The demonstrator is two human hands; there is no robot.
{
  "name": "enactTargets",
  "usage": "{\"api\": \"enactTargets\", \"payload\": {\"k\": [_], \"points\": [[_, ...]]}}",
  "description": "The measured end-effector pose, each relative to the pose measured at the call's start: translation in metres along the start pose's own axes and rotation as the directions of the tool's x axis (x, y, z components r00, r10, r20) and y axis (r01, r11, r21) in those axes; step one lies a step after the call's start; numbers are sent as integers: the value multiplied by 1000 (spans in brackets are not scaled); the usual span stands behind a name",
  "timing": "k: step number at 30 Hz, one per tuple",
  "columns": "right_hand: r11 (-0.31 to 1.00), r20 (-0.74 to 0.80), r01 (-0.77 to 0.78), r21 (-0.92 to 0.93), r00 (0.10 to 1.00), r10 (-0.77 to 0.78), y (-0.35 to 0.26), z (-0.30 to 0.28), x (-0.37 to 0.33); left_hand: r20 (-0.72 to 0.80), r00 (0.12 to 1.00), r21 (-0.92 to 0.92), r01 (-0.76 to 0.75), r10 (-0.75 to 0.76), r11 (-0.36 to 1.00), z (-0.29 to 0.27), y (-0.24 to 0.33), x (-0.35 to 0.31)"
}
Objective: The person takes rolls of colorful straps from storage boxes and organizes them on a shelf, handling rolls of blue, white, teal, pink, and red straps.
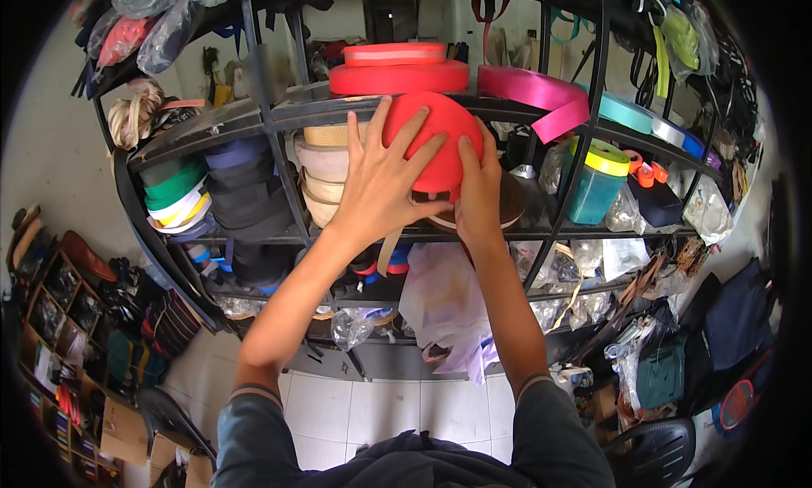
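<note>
Between my two hands is a round red webbing roll [440, 158], its flat face turned toward me, in front of a black metal shelf. My left hand [381, 179] grips its left side, fingers spread across the face. Along the right edge, my right hand [478, 188] holds it with the fingers pointing up. Just behind, two more red webbing rolls [399, 78] lie stacked on the upper shelf board. To their right rests a pink webbing roll [516, 86] with a loose end hanging down. Whatever lies directly behind the held roll is hidden.
Cream webbing rolls [321, 167] fill the left middle bay beside black rolls [245, 196] and green ones [173, 183]. At right stands a teal container [595, 192] with a yellow roll on top. Plastic bags [448, 298] hang below. A black chair [655, 450] sits at lower right.
</note>
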State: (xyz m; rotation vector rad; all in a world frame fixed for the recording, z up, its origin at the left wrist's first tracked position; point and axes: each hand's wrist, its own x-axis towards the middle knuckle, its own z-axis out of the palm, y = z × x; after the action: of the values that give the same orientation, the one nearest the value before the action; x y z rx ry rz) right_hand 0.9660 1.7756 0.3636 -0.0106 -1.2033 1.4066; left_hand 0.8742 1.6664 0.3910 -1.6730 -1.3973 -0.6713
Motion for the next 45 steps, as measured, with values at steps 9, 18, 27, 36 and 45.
{"api": "enactTargets", "payload": {"k": [9,18,27,36,45], "points": [[989,89,-31,147,996,18,-15,18,7,-139,973,46,-177,182,983,15,-17,2],[962,487,-146,229,873,17,-24,25,66,-371,895,165,-200,249,966,16,-60,50],[980,260,-71,185,965,21,-30,6,64,-522,844,13,-140,126,990,29,-103,111],[990,330,-115,80,940,83,-30,-54,29,-278,960,20,-32,36,999,64,-149,168],[973,409,-229,-20,886,217,-37,-92,8,328,895,-173,371,-302,912,53,-170,197]]}}
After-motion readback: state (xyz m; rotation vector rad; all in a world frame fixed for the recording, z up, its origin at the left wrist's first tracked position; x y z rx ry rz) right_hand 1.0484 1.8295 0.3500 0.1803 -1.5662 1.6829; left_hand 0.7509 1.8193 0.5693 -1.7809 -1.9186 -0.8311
